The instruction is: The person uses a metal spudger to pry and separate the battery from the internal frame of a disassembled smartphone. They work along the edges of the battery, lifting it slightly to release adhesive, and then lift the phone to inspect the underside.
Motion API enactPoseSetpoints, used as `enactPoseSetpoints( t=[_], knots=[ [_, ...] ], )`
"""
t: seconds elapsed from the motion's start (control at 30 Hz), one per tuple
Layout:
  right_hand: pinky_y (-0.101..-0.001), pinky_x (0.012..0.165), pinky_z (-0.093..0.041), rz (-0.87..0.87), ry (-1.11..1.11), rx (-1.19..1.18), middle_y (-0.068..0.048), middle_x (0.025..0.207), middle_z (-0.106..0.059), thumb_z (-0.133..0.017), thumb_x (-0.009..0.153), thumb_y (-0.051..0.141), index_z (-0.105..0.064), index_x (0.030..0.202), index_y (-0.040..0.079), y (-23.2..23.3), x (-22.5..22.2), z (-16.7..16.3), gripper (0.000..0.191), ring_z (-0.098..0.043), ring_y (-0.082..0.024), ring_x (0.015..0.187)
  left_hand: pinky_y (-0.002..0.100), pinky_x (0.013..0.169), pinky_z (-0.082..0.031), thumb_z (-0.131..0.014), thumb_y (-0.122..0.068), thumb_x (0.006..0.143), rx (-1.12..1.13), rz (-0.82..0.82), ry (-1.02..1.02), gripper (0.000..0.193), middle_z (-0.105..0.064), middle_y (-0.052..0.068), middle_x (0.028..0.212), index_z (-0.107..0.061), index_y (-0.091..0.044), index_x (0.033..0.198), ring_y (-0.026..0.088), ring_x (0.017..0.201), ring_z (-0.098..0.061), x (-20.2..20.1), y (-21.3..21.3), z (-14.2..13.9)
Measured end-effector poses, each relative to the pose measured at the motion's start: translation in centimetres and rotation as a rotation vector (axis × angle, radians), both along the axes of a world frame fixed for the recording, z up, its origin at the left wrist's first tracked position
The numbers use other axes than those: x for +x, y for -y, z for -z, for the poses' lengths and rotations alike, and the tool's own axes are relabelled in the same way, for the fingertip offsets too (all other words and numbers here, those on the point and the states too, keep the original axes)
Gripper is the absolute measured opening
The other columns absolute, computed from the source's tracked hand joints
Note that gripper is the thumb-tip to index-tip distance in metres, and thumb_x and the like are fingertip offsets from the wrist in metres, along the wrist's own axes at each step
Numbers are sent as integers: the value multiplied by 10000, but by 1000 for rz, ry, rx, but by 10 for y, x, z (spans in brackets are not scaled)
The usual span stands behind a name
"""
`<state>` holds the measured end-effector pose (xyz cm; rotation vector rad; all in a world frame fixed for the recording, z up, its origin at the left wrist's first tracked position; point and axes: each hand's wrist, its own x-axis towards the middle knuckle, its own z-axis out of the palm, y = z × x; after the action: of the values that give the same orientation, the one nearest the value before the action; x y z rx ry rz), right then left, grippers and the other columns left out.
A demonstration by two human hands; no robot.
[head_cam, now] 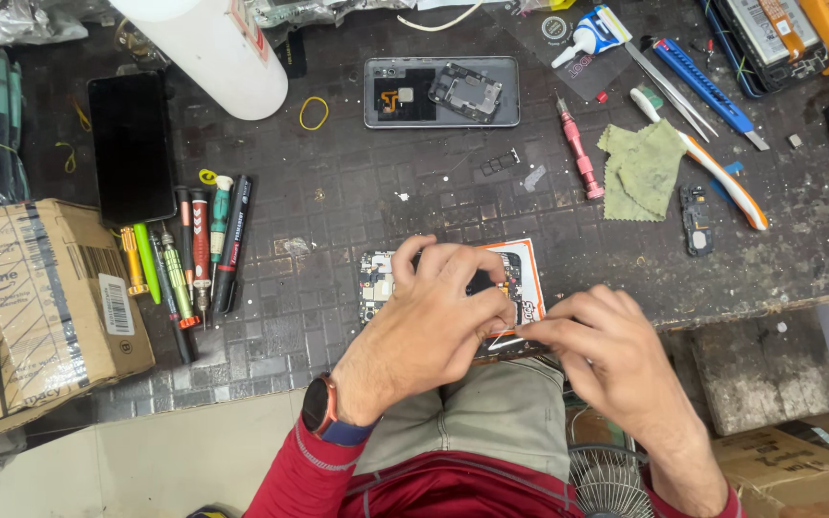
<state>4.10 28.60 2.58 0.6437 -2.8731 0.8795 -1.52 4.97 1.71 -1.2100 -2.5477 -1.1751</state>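
Dark gridded work mat (357,192), opened phone (376,280) at near edge, left hand (438,312) clasped over it, right hand (602,350) pinching its right edge

One head-worn camera looks steeply down, close over the dark work mat (357,211) and lap.

Two hands (434,321); one opened phone (376,283)

A brown cardboard box (50,307) sits far left, a white barcode label (116,304) on its right face. Just above the box lies a dark, blank phone screen (131,147). A flattened brown carton (779,456) lies far right of the box.
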Motion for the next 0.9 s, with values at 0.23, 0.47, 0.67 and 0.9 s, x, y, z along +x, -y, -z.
enactPoseSetpoints(
  t=[0.23,0.47,0.67,0.9],
  knots=[
    [-326,742,-506,68,45,-369,-39,913,-693,-727,810,-52,-732,999,77,7,1,19,230,-644,-206,836,579,1145,-227,-725,-252,909,-22,-45,-24,60,-603,-52,1082,-710,-235,965,233,1193,-524,2,-2,3],
    [-362,766,-487,339,-222,-95,-48,952,-666,-737,841,-32,-740,1074,89,27,10,13,263,-621,-225,871,569,1103,-237,-745,-247,892,-57,-119,-95,53,-624,-79,1020,-719,-231,935,177,1136,-556,7,-5,9],
    [-391,769,-401,287,-373,323,22,954,-663,-729,827,41,-770,1109,169,27,13,-5,313,-588,-204,877,504,1107,-239,-730,-206,915,-109,-215,-285,106,-623,-110,1075,-709,-281,986,135,1156,-553,17,-8,20],
    [-393,762,-399,107,-188,250,32,911,-655,-724,759,35,-758,1054,174,10,2,-20,328,-583,-213,868,469,1116,-224,-719,-192,918,-146,-265,-361,137,-621,-105,1132,-697,-292,1009,133,1178,-535,21,-7,20]
  ],
)
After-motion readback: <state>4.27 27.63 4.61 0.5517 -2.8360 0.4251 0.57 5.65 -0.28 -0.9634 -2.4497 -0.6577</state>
